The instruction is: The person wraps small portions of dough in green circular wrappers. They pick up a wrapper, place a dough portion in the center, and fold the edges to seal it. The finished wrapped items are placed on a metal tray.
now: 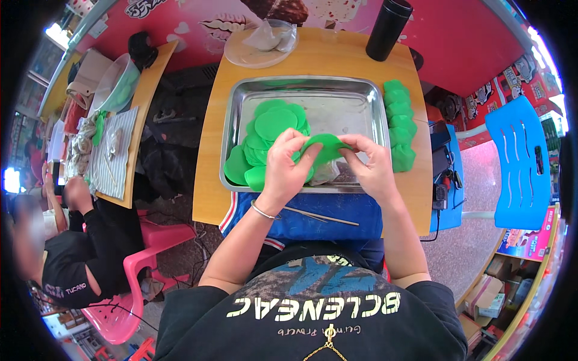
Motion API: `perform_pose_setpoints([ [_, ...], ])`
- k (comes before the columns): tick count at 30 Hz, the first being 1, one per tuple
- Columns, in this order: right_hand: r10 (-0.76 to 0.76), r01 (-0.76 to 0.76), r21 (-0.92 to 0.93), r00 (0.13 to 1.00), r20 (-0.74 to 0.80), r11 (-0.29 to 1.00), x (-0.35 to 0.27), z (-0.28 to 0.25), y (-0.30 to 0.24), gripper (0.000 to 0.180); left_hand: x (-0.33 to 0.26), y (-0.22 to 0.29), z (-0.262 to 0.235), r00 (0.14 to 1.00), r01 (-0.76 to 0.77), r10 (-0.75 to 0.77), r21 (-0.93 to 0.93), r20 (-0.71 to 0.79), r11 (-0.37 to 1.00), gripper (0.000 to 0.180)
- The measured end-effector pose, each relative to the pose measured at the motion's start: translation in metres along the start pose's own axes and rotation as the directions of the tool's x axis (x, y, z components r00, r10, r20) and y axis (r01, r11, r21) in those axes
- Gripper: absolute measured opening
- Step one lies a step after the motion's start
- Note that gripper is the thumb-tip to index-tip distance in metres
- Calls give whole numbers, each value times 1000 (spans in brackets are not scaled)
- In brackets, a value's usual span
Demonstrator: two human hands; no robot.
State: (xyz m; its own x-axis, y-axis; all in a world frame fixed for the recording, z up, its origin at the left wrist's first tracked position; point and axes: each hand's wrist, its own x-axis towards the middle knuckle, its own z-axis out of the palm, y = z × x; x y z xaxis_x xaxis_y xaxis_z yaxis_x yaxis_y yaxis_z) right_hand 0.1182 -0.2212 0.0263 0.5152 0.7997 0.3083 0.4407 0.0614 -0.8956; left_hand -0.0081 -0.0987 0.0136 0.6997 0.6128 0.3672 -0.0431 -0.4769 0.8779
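Observation:
A thin green fabric-like piece point(326, 141) is stretched between my two hands over the metal tray point(226, 141). My left hand point(285, 163) pinches its left edge, and my right hand point(369, 167) pinches the right edge. Both hands are closed, thumbs toward each other. Under and beside my left hand lies a loose pile of flat round green pieces point(280, 124). Something pale and crumpled, maybe a plastic bag point(326, 173), shows below the held piece, partly hidden. Right of the tray, bunched green pieces point(400, 123) form a row on the wooden table point(205, 192).
A black tumbler point(389, 30) and a clear lid-like dish point(244, 48) with a white bag stand at the back. Thin sticks point(322, 215) lie on blue cloth before me. A blue chair point(516, 162) stands right; a co-worker point(78, 253) sits left by another table point(141, 96).

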Motion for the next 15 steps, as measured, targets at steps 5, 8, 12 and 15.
perform_pose_setpoints([
  [5, 209, -199, 106, 973, -101, 974, -1, 1, 3, 17, 2, -3, 5, 985, -66, 84, 121, -153, 990, 36],
  [8, 223, -220, 32, 967, -123, 975, 0, -1, 3, 19, -5, 3, 6, 987, 87, -93, -48, -129, 995, 38],
  [12, 237, -242, -44, 966, -104, 969, 0, 4, -2, 19, -3, 3, 15, 996, 55, -62, -121, -59, 991, 33],
  [15, 191, -196, -58, 978, -85, 979, 0, 7, -10, 18, 0, 0, 19, 997, 63, -68, -166, -29, 984, 23],
])
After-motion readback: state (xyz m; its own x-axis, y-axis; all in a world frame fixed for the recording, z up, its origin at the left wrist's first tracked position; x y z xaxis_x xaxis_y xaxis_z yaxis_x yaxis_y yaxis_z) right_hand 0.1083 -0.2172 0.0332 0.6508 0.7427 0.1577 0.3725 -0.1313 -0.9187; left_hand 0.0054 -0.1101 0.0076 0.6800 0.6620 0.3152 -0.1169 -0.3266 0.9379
